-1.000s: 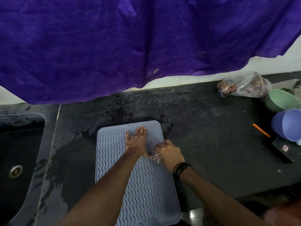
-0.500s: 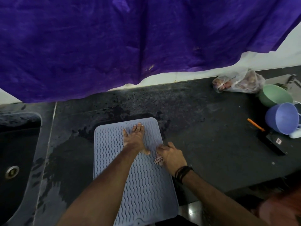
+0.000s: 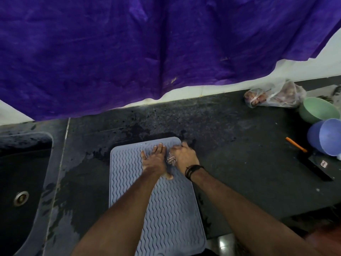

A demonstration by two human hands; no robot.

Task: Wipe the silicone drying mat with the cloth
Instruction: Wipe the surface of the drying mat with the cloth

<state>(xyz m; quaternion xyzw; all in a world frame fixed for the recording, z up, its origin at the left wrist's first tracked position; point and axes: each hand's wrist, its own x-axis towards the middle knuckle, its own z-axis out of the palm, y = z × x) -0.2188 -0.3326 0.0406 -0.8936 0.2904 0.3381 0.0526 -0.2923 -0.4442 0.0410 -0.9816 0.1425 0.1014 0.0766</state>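
A blue-grey silicone drying mat (image 3: 166,209) with a wavy ribbed surface lies on the dark wet counter, its long side running away from me. My left hand (image 3: 154,160) presses flat on the mat's far half, fingers straight. Just to its right, my right hand (image 3: 184,157) grips a small bunched patterned cloth (image 3: 171,159) against the mat near the far right corner. Most of the cloth is hidden under my fingers.
A black sink (image 3: 20,182) sits at the left. At the right stand a green bowl (image 3: 317,109), a blue cup (image 3: 326,138), an orange pencil (image 3: 296,144), a black flat object (image 3: 316,167) and a plastic bag (image 3: 275,96). A purple sheet (image 3: 147,48) hangs over the back.
My right hand has slid the cloth away from me along the mat, from beside the left wrist up to the far right corner. The left hand stays pressed on the mat.
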